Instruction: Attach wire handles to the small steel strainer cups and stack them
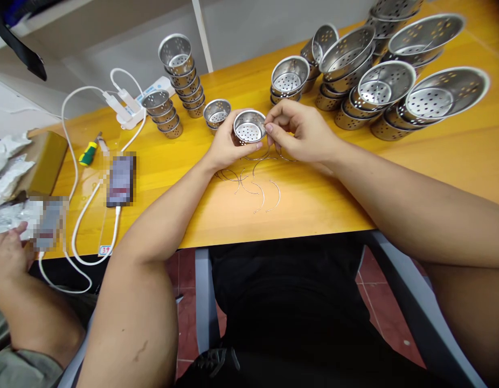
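A small perforated metal cup (pixel 249 129) with a rolled rim is gripped in my left hand (pixel 227 141), tilted so its inside faces me. Against the right side of that rim, my right hand (pixel 296 129) pinches with thumb and forefinger; a thin metal wire seems to run down from the fingertips, largely hidden by them. Several curved metal wires (pixel 278 195) lie loose on the table just below both hands. Behind my left hand stands a short stack of similar cups (pixel 217 111).
Nested perforated cups stand at the back left (pixel 180 70) and right (pixel 387 89). Further left are a power strip (pixel 130 110) with white cables, a phone (pixel 120 180), a green-yellow screwdriver (pixel 88 154) and a cardboard box (pixel 51 161). Another person's hand (pixel 9 250) rests by the left edge.
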`<state>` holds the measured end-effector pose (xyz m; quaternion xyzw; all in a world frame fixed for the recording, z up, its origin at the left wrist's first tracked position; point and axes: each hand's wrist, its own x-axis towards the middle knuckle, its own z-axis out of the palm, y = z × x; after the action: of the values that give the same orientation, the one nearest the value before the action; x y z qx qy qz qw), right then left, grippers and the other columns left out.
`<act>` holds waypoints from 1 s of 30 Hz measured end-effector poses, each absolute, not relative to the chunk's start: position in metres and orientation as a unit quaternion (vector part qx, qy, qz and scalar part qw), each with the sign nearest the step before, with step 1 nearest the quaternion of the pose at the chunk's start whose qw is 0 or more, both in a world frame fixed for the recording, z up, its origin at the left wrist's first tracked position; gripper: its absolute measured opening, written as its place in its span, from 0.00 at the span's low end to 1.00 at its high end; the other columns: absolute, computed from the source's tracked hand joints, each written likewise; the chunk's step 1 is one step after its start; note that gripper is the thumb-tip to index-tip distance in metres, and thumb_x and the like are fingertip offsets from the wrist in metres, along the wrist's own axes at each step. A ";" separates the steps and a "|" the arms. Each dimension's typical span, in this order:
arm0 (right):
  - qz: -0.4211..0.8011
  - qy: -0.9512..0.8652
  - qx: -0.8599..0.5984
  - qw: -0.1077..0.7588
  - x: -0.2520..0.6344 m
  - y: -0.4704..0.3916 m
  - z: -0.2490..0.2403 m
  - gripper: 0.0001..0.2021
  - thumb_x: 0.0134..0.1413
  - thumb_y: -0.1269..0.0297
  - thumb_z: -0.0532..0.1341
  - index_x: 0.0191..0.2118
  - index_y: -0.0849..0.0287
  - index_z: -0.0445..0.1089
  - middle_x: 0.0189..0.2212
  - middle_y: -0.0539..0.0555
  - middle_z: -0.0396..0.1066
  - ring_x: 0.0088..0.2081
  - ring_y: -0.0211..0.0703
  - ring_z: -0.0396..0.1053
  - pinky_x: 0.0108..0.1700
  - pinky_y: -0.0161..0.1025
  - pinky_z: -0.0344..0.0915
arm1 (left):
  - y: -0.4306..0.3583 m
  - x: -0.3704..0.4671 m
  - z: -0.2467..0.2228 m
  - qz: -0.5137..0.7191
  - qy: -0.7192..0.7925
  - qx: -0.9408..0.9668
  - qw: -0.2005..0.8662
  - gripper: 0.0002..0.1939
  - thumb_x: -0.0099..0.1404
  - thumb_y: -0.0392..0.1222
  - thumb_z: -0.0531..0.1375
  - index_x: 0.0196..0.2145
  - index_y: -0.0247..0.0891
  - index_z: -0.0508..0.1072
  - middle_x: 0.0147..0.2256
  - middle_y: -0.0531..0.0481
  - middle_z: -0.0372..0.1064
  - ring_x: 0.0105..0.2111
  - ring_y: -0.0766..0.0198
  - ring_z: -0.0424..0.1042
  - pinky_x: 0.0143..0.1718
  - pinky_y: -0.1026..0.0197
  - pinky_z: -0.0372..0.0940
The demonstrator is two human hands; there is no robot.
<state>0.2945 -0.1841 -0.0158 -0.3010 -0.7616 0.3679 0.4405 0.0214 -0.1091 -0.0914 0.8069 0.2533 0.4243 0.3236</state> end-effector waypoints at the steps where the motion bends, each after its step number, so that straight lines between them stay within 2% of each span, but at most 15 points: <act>1: 0.370 -0.762 -0.300 0.439 0.294 -0.184 -0.015 0.31 0.70 0.21 0.76 0.50 0.43 0.77 0.33 0.53 0.81 0.33 0.57 0.77 0.37 0.57 0.80 | -0.109 0.021 -0.092 0.423 0.256 0.807 0.323 0.60 0.61 0.86 0.78 0.73 0.45 0.68 0.66 0.40 0.79 0.68 0.45 0.84 0.76 0.36 0.76; 4: 0.368 -0.762 -0.303 0.439 0.294 -0.184 -0.015 0.31 0.71 0.20 0.75 0.50 0.44 0.77 0.32 0.53 0.81 0.33 0.57 0.78 0.37 0.57 0.80 | -0.105 0.019 -0.096 0.417 0.273 0.809 0.313 0.60 0.62 0.86 0.78 0.74 0.46 0.67 0.67 0.39 0.77 0.69 0.43 0.82 0.78 0.35 0.75; 9: 0.357 -0.767 -0.306 0.437 0.295 -0.186 -0.014 0.31 0.73 0.18 0.72 0.51 0.43 0.77 0.33 0.52 0.81 0.32 0.57 0.77 0.37 0.57 0.79 | -0.098 0.016 -0.107 0.423 0.278 0.808 0.302 0.62 0.66 0.82 0.75 0.80 0.46 0.57 0.71 0.35 0.72 0.73 0.40 0.79 0.80 0.32 0.72; 13: 0.361 -0.764 -0.305 0.440 0.295 -0.186 -0.014 0.32 0.72 0.19 0.73 0.50 0.44 0.76 0.32 0.52 0.80 0.30 0.56 0.76 0.35 0.55 0.77 | -0.098 0.016 -0.106 0.420 0.269 0.808 0.314 0.58 0.66 0.83 0.74 0.76 0.45 0.62 0.68 0.37 0.74 0.69 0.42 0.82 0.76 0.33 0.77; 18: 0.365 -0.760 -0.306 0.443 0.294 -0.186 -0.014 0.32 0.70 0.18 0.74 0.50 0.43 0.76 0.32 0.52 0.79 0.31 0.56 0.76 0.35 0.54 0.75 | -0.101 0.018 -0.101 0.417 0.265 0.809 0.318 0.59 0.65 0.87 0.73 0.74 0.44 0.65 0.67 0.38 0.76 0.68 0.42 0.83 0.75 0.32 0.78; 25: 0.349 -0.766 -0.306 0.444 0.295 -0.185 -0.016 0.31 0.75 0.18 0.69 0.51 0.43 0.78 0.32 0.53 0.80 0.32 0.57 0.77 0.36 0.56 0.78 | -0.102 0.021 -0.101 0.433 0.246 0.799 0.337 0.58 0.64 0.85 0.77 0.73 0.45 0.66 0.67 0.40 0.77 0.68 0.45 0.84 0.76 0.34 0.77; 30: 0.332 -0.746 -0.322 0.479 0.296 -0.184 -0.013 0.29 0.71 0.22 0.76 0.48 0.42 0.78 0.29 0.51 0.78 0.32 0.56 0.76 0.35 0.56 0.80 | -0.102 0.021 -0.099 0.422 0.255 0.807 0.325 0.58 0.64 0.84 0.78 0.73 0.44 0.67 0.67 0.40 0.78 0.69 0.44 0.83 0.79 0.32 0.75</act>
<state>0.2956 -0.1842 -0.0125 -0.3223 -0.7463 0.3316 0.4787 0.0208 -0.1023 -0.0986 0.8071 0.2546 0.4219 0.3254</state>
